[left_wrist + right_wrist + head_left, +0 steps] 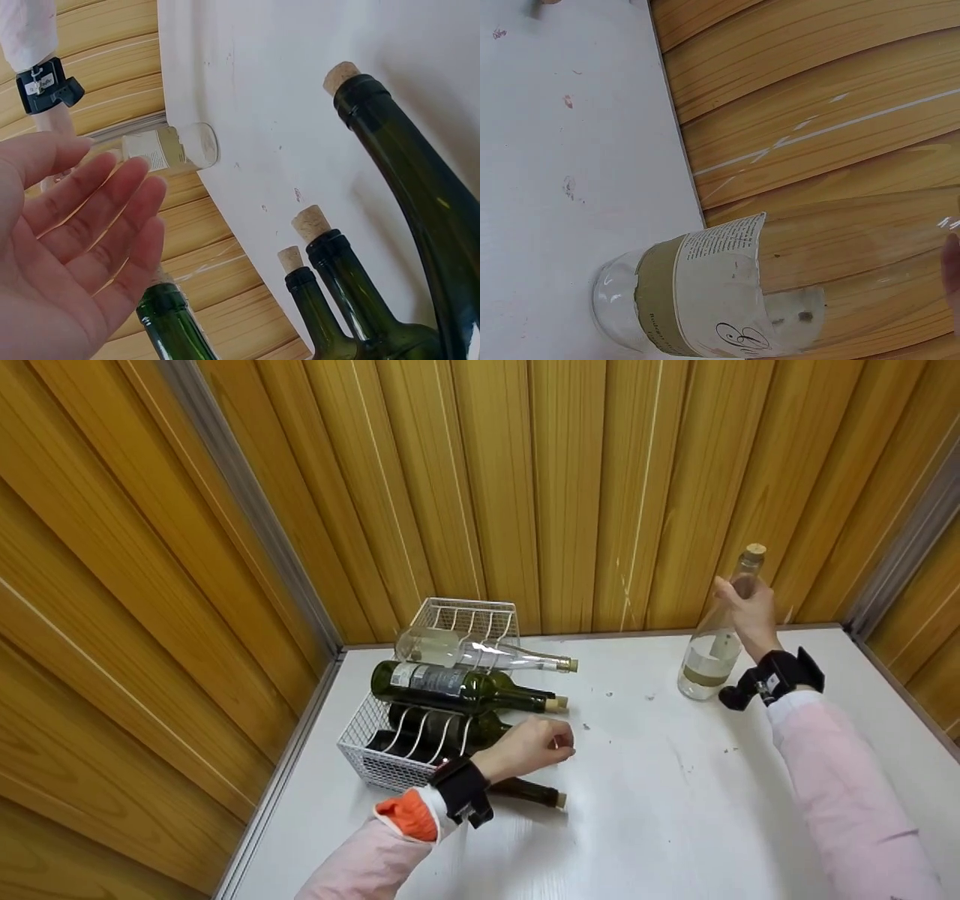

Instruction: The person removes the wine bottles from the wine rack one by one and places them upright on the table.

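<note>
My right hand (752,615) grips a clear glass bottle (709,660) near its neck at the right of the head view. A cork tops this bottle, and a torn paper label (712,289) shows in the right wrist view. Its base is at the white tabletop; whether it touches is hard to tell. My left hand (529,746) holds nothing, fingers loosely bent, above the corked necks at the front of a white wire rack (386,772). In the left wrist view, green bottle necks (360,285) lie beside the left hand (82,247).
Several corked bottles lie in the rack, necks to the right: a clear bottle (495,654) at the back, a green bottle (442,682) in front of it, and a dark bottle neck (529,791) nearest. Wood-patterned panels (562,495) stand behind the white table (637,810).
</note>
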### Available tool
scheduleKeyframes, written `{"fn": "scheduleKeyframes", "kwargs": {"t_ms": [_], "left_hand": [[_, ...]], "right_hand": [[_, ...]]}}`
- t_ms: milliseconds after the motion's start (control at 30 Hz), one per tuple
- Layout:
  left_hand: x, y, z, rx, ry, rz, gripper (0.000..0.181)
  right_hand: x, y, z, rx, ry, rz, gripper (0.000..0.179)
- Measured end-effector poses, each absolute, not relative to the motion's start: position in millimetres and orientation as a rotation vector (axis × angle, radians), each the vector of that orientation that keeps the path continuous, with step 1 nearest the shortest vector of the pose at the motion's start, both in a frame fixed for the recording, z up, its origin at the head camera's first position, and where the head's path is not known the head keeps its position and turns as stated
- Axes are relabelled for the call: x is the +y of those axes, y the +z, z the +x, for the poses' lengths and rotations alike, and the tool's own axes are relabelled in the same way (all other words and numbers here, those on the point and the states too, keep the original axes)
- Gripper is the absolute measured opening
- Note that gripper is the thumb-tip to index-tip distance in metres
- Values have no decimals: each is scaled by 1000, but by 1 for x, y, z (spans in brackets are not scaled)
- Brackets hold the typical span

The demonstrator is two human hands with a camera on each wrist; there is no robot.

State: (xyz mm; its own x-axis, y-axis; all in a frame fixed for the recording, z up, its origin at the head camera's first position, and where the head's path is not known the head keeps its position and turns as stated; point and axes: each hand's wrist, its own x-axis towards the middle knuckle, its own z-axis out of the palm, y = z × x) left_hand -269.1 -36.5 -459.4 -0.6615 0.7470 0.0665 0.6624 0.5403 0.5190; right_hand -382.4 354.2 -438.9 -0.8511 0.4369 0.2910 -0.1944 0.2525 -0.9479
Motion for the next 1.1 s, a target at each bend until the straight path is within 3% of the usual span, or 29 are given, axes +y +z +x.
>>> {"fn": "scheduleKeyframes", "kwargs": {"t_ms": [233,467,733,833,1000,1100], "left_hand": [[-37,-454,-270,2606,778,1176,9],[-39,-455,-270,2624,785,1194,8],[-39,-453,-270,2607,807,1219,8],[-40,-453,-271,2592,845,1214,7],[-42,-453,-271,2581,880,1191,6],[-44,-453,-272,2580,877,1179,6]], "right_hand": [[355,-422,-382,-2115,1701,-201,18],[368,-430,-395,-2274,1578,-137,10],[373,-432,-399,-2380,1565,-121,17],[375,-430,-397,-2443,1533,-133,34],[380,-419,-390,-2502,1549,-163,92],[384,-407,-386,-2486,1566,-175,107]]}}
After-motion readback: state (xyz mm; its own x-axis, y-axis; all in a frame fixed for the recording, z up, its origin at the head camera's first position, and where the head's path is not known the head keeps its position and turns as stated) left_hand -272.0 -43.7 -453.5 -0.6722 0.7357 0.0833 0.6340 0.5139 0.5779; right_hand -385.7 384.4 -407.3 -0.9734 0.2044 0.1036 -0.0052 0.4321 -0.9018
